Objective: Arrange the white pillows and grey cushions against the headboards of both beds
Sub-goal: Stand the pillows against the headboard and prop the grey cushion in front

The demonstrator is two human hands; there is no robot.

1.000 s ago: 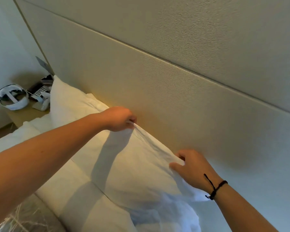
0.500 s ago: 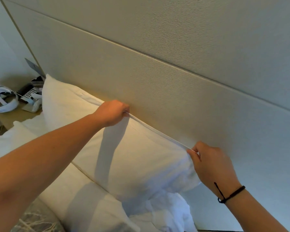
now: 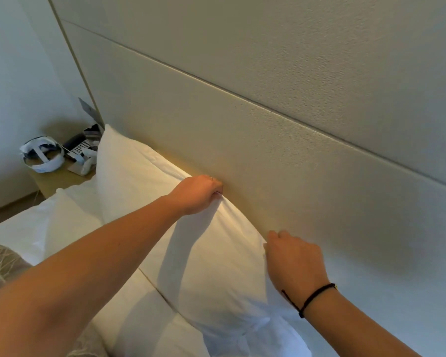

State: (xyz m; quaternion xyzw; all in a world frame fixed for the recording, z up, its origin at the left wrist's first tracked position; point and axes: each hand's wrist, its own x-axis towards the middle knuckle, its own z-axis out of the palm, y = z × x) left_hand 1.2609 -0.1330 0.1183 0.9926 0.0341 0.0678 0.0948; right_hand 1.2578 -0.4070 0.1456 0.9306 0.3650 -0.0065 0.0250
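the near white pillow [image 3: 216, 266] stands propped against the beige headboard [image 3: 281, 155], its top edge touching the panel. the left hand [image 3: 198, 193] pinches that top edge with curled fingers, right at the headboard. the right hand [image 3: 294, 261] grips the pillow's right corner, fingers curled, a black wrist cord [image 3: 312, 297] behind it. a second white pillow [image 3: 129, 171] leans on the headboard further left, beside a nightstand [image 3: 59, 179].
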